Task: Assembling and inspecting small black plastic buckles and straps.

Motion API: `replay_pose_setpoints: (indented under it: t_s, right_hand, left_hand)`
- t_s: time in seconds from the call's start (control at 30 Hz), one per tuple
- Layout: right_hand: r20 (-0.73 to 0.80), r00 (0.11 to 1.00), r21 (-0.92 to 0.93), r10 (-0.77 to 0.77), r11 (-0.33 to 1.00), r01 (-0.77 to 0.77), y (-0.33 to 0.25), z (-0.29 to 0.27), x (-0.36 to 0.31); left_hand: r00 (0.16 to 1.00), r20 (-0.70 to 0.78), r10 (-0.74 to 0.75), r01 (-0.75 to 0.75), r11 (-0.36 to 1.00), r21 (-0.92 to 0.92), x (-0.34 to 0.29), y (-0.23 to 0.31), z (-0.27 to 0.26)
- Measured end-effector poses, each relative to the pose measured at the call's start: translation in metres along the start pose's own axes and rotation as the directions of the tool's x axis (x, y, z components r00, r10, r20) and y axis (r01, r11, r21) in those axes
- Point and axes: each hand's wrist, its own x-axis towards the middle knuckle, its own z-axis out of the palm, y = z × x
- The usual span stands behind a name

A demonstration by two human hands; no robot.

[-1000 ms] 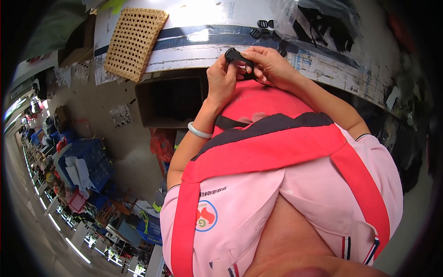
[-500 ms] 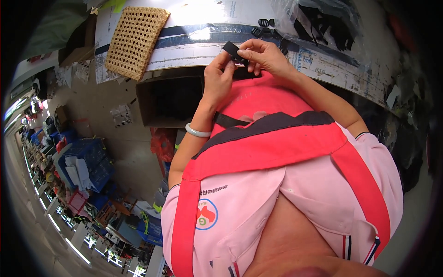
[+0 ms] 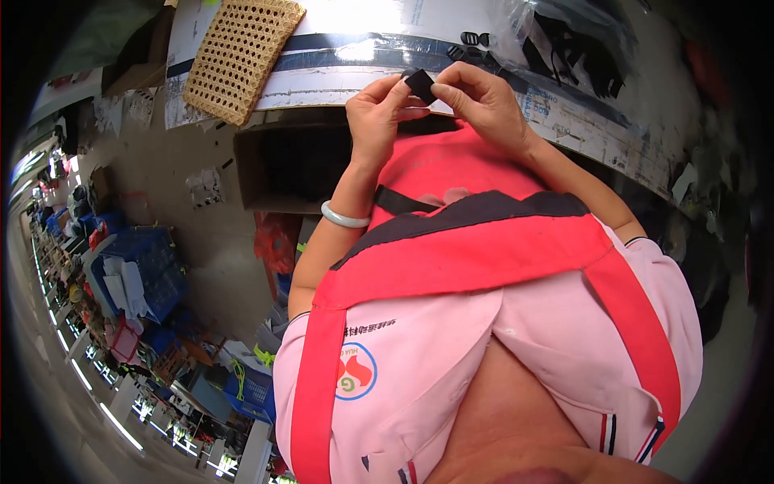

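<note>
Between my two hands, just over the table's near edge, is a small piece of black webbing strap (image 3: 420, 85). My left hand (image 3: 377, 113) pinches its left side with thumb and fingers. At its right side, the thumb and forefinger of my right hand (image 3: 481, 101) are closed on it. Whether a buckle is attached to the strap is hidden by the fingers. Loose black plastic buckles (image 3: 474, 39) lie on the table just beyond my right hand.
A woven cane panel (image 3: 242, 58) rests on the cardboard-covered table (image 3: 322, 90) at the left. A clear plastic bag with black straps (image 3: 576, 60) lies at the far right. Below the table edge stands an open cardboard box (image 3: 250, 173). Blue crates (image 3: 149, 266) stand on the floor at left.
Both hands have turned the black strap so that its flat face shows. My left fingers have shifted along it, and my right hand has moved slightly to the right.
</note>
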Motion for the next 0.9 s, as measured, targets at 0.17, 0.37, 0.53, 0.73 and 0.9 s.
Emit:
replay_pose_setpoints:
  t_s: [0.17,0.37,0.53,0.73,0.9]
  right_hand:
    - [0.072,0.961,-0.101,0.266,0.961,-0.259,0.002,-0.009,0.005]
    - [0.067,0.954,0.037,0.293,0.955,-0.295,0.007,-0.005,0.013]
    - [0.051,0.97,0.185,0.236,0.952,-0.242,0.012,-0.007,0.02]
    - [0.219,0.949,0.087,0.225,0.965,-0.248,0.018,-0.025,0.031]
    - [0.063,0.991,0.077,0.117,0.99,-0.121,0.02,-0.019,0.033]
  left_hand:
    - [0.998,-0.042,0.055,-0.053,0.997,0.052,0.004,-0.002,-0.002]
    - [0.989,-0.054,0.136,-0.126,0.98,0.155,-0.001,-0.001,0.006]
    - [0.956,0.092,0.28,-0.293,0.936,0.196,0.005,-0.006,-0.003]
    - [0.91,0.254,0.327,-0.405,0.834,0.375,-0.002,-0.003,-0.007]
    - [0.89,0.284,0.356,-0.446,0.809,0.384,-0.008,0.004,-0.004]
